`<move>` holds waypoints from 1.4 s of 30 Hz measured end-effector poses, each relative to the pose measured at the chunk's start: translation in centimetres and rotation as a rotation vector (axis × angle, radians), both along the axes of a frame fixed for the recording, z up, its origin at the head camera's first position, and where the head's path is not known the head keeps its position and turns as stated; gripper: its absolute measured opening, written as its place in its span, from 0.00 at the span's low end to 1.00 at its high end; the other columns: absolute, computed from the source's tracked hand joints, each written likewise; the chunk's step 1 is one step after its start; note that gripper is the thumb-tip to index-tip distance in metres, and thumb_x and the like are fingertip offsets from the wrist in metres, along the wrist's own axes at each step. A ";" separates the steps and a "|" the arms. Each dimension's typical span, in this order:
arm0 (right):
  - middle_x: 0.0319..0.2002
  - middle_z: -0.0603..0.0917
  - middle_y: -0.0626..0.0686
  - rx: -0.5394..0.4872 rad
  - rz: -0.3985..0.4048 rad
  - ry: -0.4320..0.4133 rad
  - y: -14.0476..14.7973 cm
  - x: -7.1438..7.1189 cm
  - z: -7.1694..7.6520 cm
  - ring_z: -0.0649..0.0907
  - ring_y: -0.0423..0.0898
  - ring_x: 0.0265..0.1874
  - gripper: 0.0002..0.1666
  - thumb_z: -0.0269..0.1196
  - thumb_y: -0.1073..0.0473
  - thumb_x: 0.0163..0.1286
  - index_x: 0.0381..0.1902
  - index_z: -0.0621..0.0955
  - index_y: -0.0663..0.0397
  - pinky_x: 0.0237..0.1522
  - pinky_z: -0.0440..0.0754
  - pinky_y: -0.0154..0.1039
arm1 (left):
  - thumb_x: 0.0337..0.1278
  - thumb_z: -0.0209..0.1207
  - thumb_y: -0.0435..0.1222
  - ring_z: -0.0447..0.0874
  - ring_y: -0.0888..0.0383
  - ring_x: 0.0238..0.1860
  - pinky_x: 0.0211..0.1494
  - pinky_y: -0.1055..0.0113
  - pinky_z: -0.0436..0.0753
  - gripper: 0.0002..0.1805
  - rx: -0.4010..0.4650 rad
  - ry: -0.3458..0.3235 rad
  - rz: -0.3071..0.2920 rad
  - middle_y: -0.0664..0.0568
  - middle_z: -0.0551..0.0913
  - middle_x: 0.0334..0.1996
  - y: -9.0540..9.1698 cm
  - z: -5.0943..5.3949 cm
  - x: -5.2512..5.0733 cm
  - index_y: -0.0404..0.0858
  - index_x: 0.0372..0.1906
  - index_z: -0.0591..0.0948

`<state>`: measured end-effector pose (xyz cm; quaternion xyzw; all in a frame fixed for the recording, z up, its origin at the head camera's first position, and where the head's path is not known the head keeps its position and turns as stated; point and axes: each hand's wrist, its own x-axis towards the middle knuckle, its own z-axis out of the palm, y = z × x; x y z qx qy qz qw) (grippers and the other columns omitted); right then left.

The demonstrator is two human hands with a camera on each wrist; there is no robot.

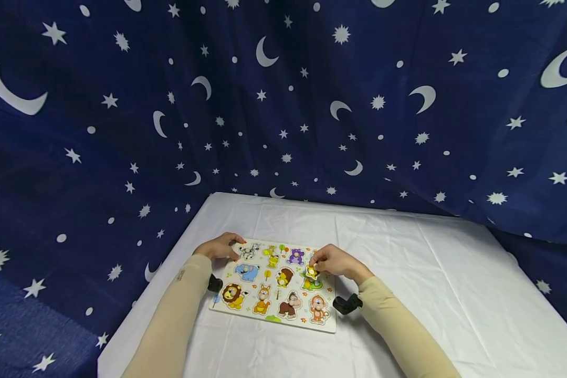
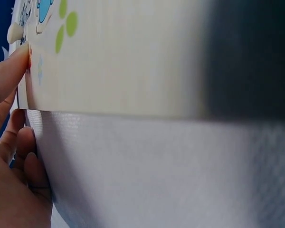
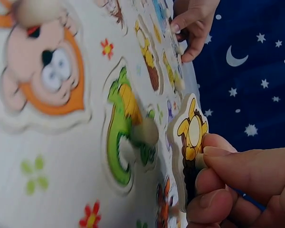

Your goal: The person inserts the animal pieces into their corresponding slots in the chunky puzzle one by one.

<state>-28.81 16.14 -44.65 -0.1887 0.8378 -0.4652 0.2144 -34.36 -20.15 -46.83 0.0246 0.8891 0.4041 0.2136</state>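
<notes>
A white wooden puzzle board (image 1: 298, 286) with knobbed animal pieces lies on the cloth. My left hand (image 1: 219, 247) grips its far left corner beside the zebra piece (image 1: 249, 252); in the left wrist view the thumb (image 2: 20, 59) presses the top face and the other fingers sit at and below the edge. Between thumb and fingers, my right hand (image 1: 337, 261) pinches the knob of a yellow-and-brown animal puzzle piece (image 3: 192, 133). That piece is tilted up, above the board near the green crocodile piece (image 3: 115, 149). Fingers hide part of its picture.
White cloth (image 1: 406, 252) covers the table around the board. A dark blue curtain with moons and stars (image 1: 283, 105) hangs behind and at the sides. Black wrist mounts (image 1: 347, 304) sit close to the board's sides. Lion (image 1: 233, 296) and monkey (image 1: 318, 310) pieces lie along the near side.
</notes>
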 end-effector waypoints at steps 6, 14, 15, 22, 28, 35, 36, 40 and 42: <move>0.18 0.74 0.46 0.027 0.026 0.023 -0.7 -0.5 0.2 0.65 0.38 0.15 0.09 0.57 0.73 0.68 0.37 0.85 0.68 0.21 0.62 0.33 | 0.52 0.68 0.27 0.59 0.43 0.69 0.77 0.45 0.56 0.27 0.021 0.001 0.005 0.40 0.61 0.73 0.0 -0.1 -0.1 0.39 0.59 0.77; 0.20 0.74 0.46 0.045 0.025 0.010 -1.7 -0.9 0.2 0.65 0.38 0.16 0.08 0.58 0.72 0.69 0.38 0.85 0.68 0.22 0.63 0.32 | 0.52 0.68 0.27 0.60 0.42 0.68 0.76 0.45 0.58 0.27 0.027 0.001 0.005 0.39 0.62 0.72 0.0 -0.1 -0.1 0.38 0.59 0.77; 0.21 0.75 0.46 0.046 0.028 0.012 -1.9 -0.9 0.2 0.65 0.38 0.17 0.08 0.58 0.72 0.69 0.38 0.85 0.67 0.22 0.63 0.32 | 0.52 0.68 0.27 0.61 0.43 0.68 0.76 0.45 0.58 0.27 0.023 0.000 0.005 0.39 0.62 0.72 0.0 -0.2 -0.2 0.38 0.59 0.77; 0.21 0.77 0.47 0.042 0.050 0.033 -2.6 -0.9 -0.2 0.67 0.37 0.16 0.07 0.60 0.73 0.67 0.37 0.85 0.69 0.22 0.64 0.31 | 0.51 0.69 0.28 0.59 0.43 0.69 0.76 0.45 0.57 0.27 0.009 -0.002 0.007 0.39 0.60 0.75 0.0 -0.3 -0.2 0.39 0.59 0.77; 0.20 0.76 0.47 0.049 0.071 0.041 -3.6 -0.8 -0.5 0.68 0.37 0.16 0.08 0.59 0.75 0.65 0.35 0.85 0.69 0.21 0.66 0.31 | 0.51 0.68 0.27 0.59 0.43 0.70 0.77 0.44 0.57 0.27 -0.001 0.014 -0.004 0.38 0.60 0.75 0.0 -0.1 -0.1 0.39 0.59 0.77; 0.21 0.77 0.47 0.096 0.074 0.022 -4.6 -0.5 -1.0 0.68 0.37 0.14 0.09 0.59 0.73 0.66 0.36 0.86 0.65 0.19 0.69 0.31 | 0.52 0.68 0.28 0.58 0.43 0.70 0.77 0.44 0.57 0.27 -0.002 0.004 0.012 0.39 0.58 0.75 0.1 0.0 0.0 0.40 0.59 0.77; 0.21 0.77 0.47 0.102 0.071 0.019 -4.7 -0.5 -1.0 0.68 0.37 0.14 0.09 0.60 0.73 0.66 0.36 0.86 0.64 0.19 0.69 0.31 | 0.52 0.68 0.28 0.58 0.43 0.71 0.77 0.44 0.56 0.27 0.000 0.003 0.011 0.39 0.58 0.75 0.1 0.0 -0.1 0.40 0.60 0.77; 0.20 0.76 0.47 0.116 0.077 0.019 -5.3 -0.6 -1.0 0.67 0.38 0.14 0.09 0.60 0.72 0.67 0.36 0.87 0.62 0.17 0.67 0.32 | 0.52 0.68 0.27 0.58 0.43 0.71 0.77 0.45 0.55 0.27 0.005 0.004 0.015 0.40 0.59 0.75 0.1 0.0 -0.1 0.40 0.60 0.77; 0.20 0.76 0.47 0.119 0.082 0.025 -5.5 -0.6 -1.0 0.67 0.38 0.13 0.09 0.60 0.71 0.67 0.37 0.87 0.61 0.16 0.67 0.33 | 0.52 0.67 0.27 0.57 0.43 0.72 0.78 0.45 0.55 0.27 0.004 0.009 0.008 0.40 0.60 0.75 0.1 0.1 -0.1 0.39 0.59 0.77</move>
